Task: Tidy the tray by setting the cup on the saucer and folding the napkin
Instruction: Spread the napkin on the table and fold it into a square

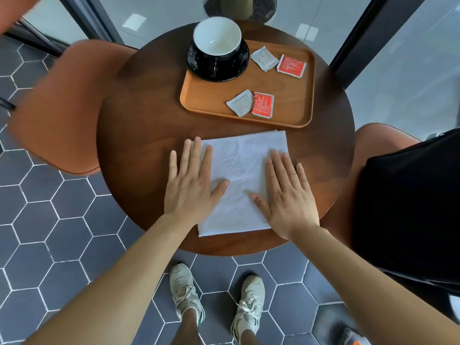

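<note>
A white napkin [240,170] lies flat as a folded rectangle on the round wooden table [139,135], near its front edge. My left hand [190,185] presses flat on the napkin's left side, fingers spread. On the right side my right hand [286,197] lies flat too, palm down. At the back, a black cup with a white inside [217,43] stands upright on a black saucer [239,67]. The saucer rests in the far left corner of a wooden tray [293,103].
Two white and two red sachets [262,105] lie loose on the tray. An orange chair [59,108] stands at the table's left. Another at the right carries a black bag [408,202]. My feet in pale sneakers stand on grey hexagon tiles below.
</note>
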